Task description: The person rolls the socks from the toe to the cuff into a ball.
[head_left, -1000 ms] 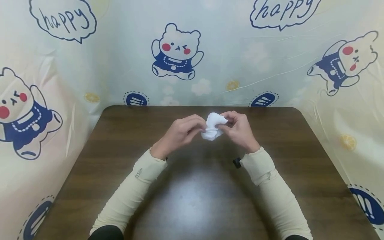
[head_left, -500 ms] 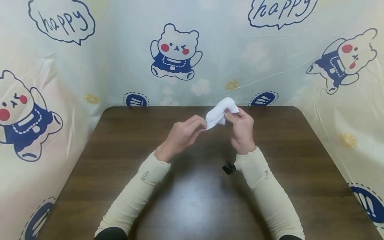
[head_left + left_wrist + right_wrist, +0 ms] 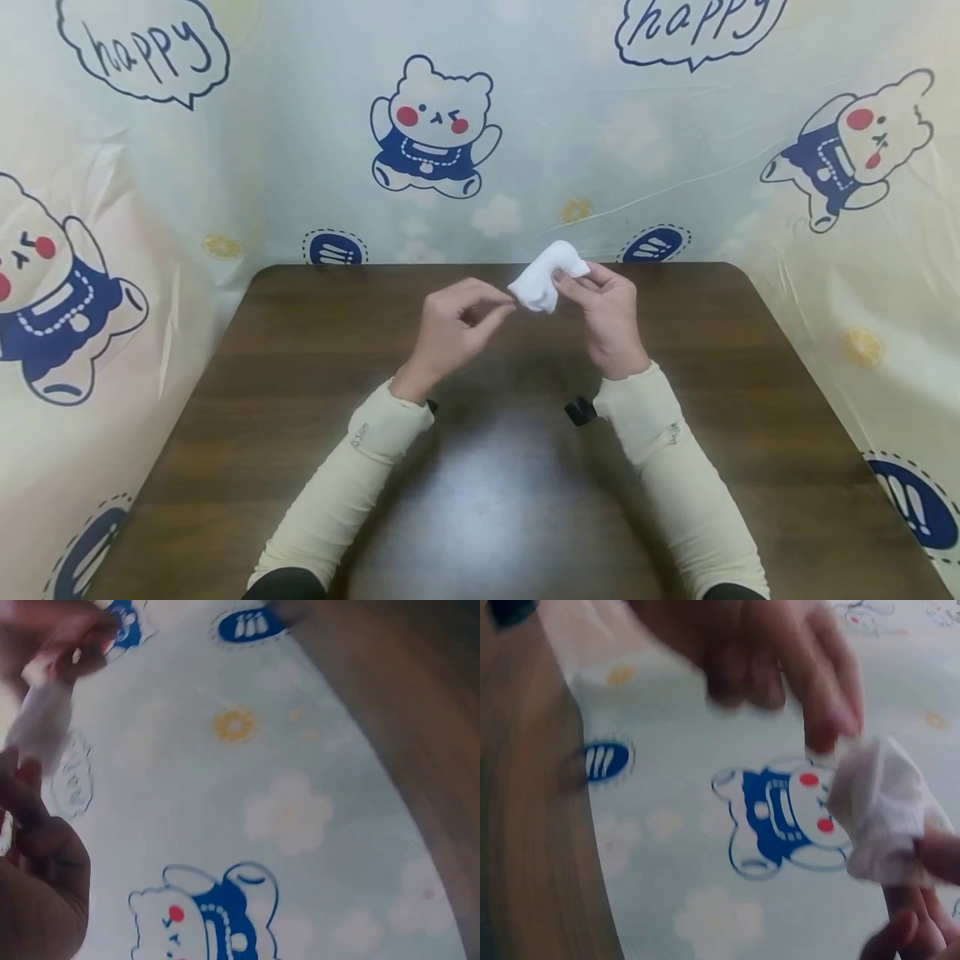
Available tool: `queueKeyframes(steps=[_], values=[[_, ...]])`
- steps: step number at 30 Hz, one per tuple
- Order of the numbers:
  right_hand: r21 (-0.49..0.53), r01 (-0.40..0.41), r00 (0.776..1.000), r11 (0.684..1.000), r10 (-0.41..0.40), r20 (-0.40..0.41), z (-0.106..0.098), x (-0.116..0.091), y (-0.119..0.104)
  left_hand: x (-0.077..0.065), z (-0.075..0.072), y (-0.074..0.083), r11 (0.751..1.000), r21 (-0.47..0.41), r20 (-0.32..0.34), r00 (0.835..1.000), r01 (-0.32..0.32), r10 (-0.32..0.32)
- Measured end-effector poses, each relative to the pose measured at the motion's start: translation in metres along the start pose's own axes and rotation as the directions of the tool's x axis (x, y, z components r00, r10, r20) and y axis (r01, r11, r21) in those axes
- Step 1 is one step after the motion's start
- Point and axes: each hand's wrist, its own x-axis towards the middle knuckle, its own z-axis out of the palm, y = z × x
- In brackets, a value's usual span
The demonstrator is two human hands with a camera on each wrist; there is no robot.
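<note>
A small white sock-like cloth (image 3: 542, 279) is held up in the air over the far part of the table, bunched and bent over at its upper end. My right hand (image 3: 609, 312) grips its right side, thumb on the near face and fingers behind. At the cloth's left corner, the thumb and forefinger tips of my left hand (image 3: 459, 327) come together and pinch its edge. From the right wrist, the cloth (image 3: 885, 806) looks crumpled, with the left hand (image 3: 780, 656) above it. The left wrist view shows the cloth (image 3: 43, 727) between both hands.
Both hands are above a dark brown wooden table (image 3: 480, 467) with rounded far corners. A pale printed curtain (image 3: 300, 125) with cartoon bears surrounds it at the back and sides. A black wrist device (image 3: 580, 411) shows at the right cuff.
The cloth was bunched low between both hands, then was stretched out, up and to the right. Now it is slacker, and the left fingers have shifted to its left corner.
</note>
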Motion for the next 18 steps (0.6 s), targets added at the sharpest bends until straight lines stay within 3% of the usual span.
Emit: queueKeyframes(steps=[2,3,4,6,8,10,12,14,18], values=[[-0.078,0.004,0.999,0.997,0.0,0.05,-0.006,0.002,-0.003,0.006,-0.007,0.005,0.986,-0.064,0.007,0.988,0.152,-0.151],[-0.116,0.014,0.997,0.993,-0.005,0.077,-0.008,0.002,-0.003,0.009,-0.01,0.006,0.968,-0.097,0.033,0.973,0.233,-0.23],[-0.147,0.026,0.995,0.989,-0.011,0.103,-0.009,0.002,-0.004,0.012,-0.012,0.008,0.941,-0.122,0.074,0.948,0.317,-0.309],[-0.19,0.056,0.988,0.98,-0.027,0.15,-0.009,0.001,-0.004,0.017,-0.015,0.012,0.874,-0.145,0.19,0.88,0.463,-0.435],[-0.204,0.082,0.979,0.976,-0.04,0.201,-0.008,0.0,-0.004,0.021,-0.015,0.013,0.825,-0.13,0.298,0.816,0.549,-0.496],[-0.201,0.103,0.963,0.974,-0.048,0.264,-0.008,-0.001,-0.003,0.023,-0.015,0.015,0.799,-0.103,0.36,0.771,0.593,-0.525],[-0.177,0.119,0.944,0.977,-0.055,0.327,-0.01,-0.001,-0.003,0.025,-0.015,0.016,0.786,-0.088,0.382,0.75,0.612,-0.541],[-0.151,0.118,0.926,0.981,-0.054,0.373,-0.013,0.0,-0.004,0.026,-0.015,0.017,0.782,-0.078,0.385,0.743,0.618,-0.548],[-0.176,0.124,0.905,0.977,-0.038,0.423,-0.016,0.004,-0.006,0.026,-0.016,0.018,0.797,-0.033,0.385,0.744,0.603,-0.547]])
